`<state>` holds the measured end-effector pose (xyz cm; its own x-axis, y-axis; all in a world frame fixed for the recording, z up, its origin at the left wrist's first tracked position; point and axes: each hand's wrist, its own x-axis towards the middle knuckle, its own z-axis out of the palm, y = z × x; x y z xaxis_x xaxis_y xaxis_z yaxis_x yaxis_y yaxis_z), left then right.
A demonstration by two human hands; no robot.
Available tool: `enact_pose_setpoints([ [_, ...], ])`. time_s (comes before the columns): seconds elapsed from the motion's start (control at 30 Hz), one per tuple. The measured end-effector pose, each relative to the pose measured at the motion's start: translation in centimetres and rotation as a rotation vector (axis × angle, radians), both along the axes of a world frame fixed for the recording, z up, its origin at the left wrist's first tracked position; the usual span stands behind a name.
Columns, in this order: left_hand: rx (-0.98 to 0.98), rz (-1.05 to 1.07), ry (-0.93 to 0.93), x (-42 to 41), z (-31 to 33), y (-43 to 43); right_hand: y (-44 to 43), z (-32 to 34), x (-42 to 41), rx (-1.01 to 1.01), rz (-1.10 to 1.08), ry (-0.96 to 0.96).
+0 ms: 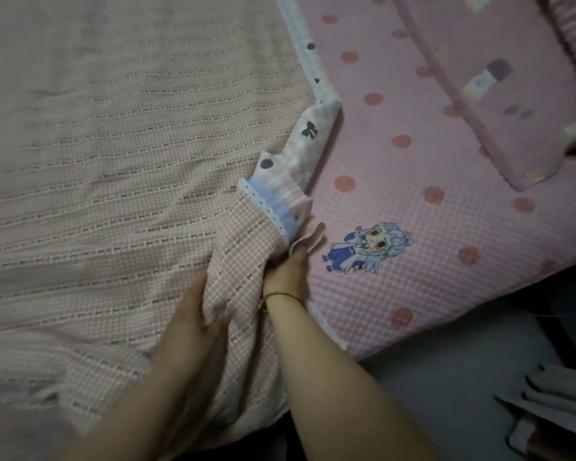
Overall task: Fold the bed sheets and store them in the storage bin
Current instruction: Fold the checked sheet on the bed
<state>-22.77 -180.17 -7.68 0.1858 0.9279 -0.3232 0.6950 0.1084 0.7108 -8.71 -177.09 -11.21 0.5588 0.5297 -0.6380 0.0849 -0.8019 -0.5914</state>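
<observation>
On the bed (413, 181), my left hand (193, 317) pinches a fold of the pink checked sheet (113, 161); my right hand (285, 277) sits beside it, fingers blurry, I cannot tell.

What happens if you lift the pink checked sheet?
Probably flops: the sheet bunches into soft folds between the left hand and right hand. Likely light: its turned edge looks thin. Probably not slippery: bumpy weave.
</observation>
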Motion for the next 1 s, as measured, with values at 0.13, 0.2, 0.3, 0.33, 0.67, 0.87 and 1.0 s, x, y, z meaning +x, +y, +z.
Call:
enact_pose_setpoints([
  [0.13, -0.016, 0.127, 0.121, 1.6, 2.4, -2.6, -3.3, 2.7, 1.8, 0.063, 0.018, 0.187],
  [0.2, 0.022, 0.103, 0.124, 3.3, 4.5, -4.4, -6.6, 6.1, 4.6, 0.163, 0.06, 0.223],
  [0.3, 0.088, 0.066, 0.244, 5.4, 7.7, -6.1, -12.4, 10.9, 9.2, 0.317, 0.074, 0.25],
  [0.33, 0.175, 0.029, 0.298, 6.1, 8.6, -6.6, -14.6, 12.4, 11.0, 0.361, 0.083, 0.225],
  [0.67, -0.164, -0.639, 0.688, 13.0, 1.0, -11.1, -24.5, 5.0, 20.2, 0.051, -0.063, 0.064],
  [0.87, -0.07, -0.507, 0.703, 8.8, 0.9, -9.4, -21.8, 3.2, 18.3, -0.288, -0.042, -0.215],
  [1.0, 0.019, -0.264, 0.687, 3.6, 1.3, -7.4, -17.2, 5.7, 13.2, -0.118, 0.188, -0.424],
])
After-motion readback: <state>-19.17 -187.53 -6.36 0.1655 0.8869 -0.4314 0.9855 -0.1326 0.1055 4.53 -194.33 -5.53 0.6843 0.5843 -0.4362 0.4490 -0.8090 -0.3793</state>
